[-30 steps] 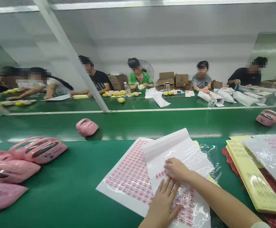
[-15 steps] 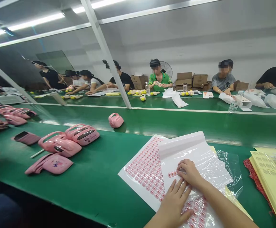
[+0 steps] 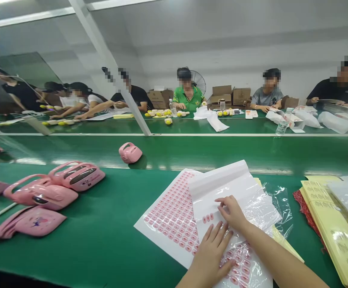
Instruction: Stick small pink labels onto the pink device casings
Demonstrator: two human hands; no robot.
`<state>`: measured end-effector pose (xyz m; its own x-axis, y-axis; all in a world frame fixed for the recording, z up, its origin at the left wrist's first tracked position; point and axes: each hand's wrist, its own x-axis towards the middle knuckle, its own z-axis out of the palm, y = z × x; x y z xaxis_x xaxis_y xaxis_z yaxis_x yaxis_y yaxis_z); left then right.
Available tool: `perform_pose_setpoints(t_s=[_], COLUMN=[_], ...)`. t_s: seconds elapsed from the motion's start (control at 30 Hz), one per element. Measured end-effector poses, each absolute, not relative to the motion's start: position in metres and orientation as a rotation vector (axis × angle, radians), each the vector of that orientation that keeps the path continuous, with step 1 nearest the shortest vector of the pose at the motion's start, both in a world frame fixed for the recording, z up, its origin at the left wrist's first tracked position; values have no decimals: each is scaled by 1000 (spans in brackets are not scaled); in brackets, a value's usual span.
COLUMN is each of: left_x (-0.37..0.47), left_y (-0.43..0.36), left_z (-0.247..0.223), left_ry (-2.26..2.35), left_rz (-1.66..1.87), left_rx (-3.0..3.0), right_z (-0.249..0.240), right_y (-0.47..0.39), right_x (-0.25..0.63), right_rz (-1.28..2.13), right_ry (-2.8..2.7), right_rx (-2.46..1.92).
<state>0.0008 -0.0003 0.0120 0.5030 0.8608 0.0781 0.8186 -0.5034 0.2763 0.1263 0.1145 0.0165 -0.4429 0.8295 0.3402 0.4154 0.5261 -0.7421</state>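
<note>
My left hand [image 3: 213, 254] lies flat with its fingers spread on a white sheet of pink oval stickers [image 3: 237, 266]. Just beyond it, my right hand [image 3: 232, 212] hovers over or rests on the turned-back white backing [image 3: 219, 186]; its fingers are apart and nothing shows between them. Three pink stickers [image 3: 208, 218] sit in a short row to the left of my right fingertips. Another sticker sheet [image 3: 171, 216] lies under the backing on the left. Crinkled clear film [image 3: 282, 206] covers the right side.
Pink plastic cases [image 3: 78, 176] and a pink pouch [image 3: 40, 222] lie at the left. A single pink case [image 3: 130, 153] stands beyond the near worktop. Yellow sticker sheets [image 3: 321, 224] lie over red material at the right. Several people sit across the green tables, near a bottle [image 3: 283, 124].
The view has turned right, shifting the scene leftward. My right fingers have opened and lifted from beside the row of three stickers. My left hand stays on the sheet.
</note>
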Motion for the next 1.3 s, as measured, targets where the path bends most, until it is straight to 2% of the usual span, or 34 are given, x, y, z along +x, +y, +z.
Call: perform_pose_setpoints(t_s=[0.13,0.3,0.6,0.97,1.13,1.3], left_x=[1,1,-5,5,8,10], left_y=[1,2,8,4,4,7], left_z=[14,20,25,12,-3,-1], left_ry=[1439,1430,1405,1476,1496,1501], left_rz=[287,285,457,640,780,777], left_rx=[2506,2417,2279,2541,2507,2436], right_z=[14,16,18,10,10,8], right_y=[114,116,119,119,117,117], right_x=[125,127,132,117,110,109], right_rz=[747,895,975,721,656,764], right_ry=[-2114,-1990,-1925,-2500,-2526,-2388], right_rx=[-947,-984,-1005,-877,-896,-959])
